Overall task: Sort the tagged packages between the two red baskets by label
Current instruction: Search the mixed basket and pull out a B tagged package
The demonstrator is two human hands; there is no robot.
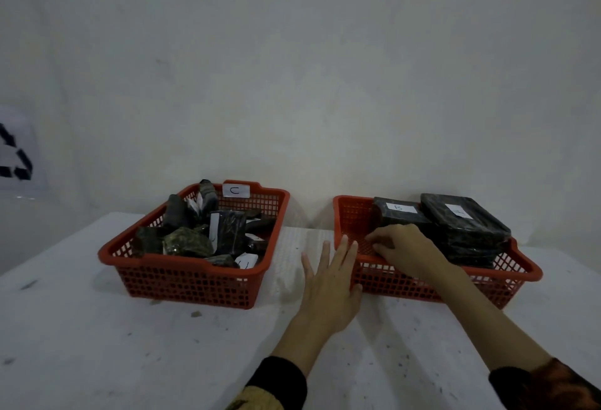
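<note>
Hands: left hand [328, 282] is lying spread beside the right red plastic mesh basket [517, 276], right hand [403, 247] is curling inside it, its grasp unclear; dark wrapped tagged packages [227, 230] are filling the left red plastic mesh basket [182, 282], sorting seemingly unfinished.

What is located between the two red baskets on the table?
In the head view, the left hand lies flat on the white table between the left basket and the right basket, touching the right one's corner.

White table [97, 344] is looking pretty scuffed, with two red baskets sitting on it: left basket [182, 282], right basket [514, 282], slightly apart.
</note>
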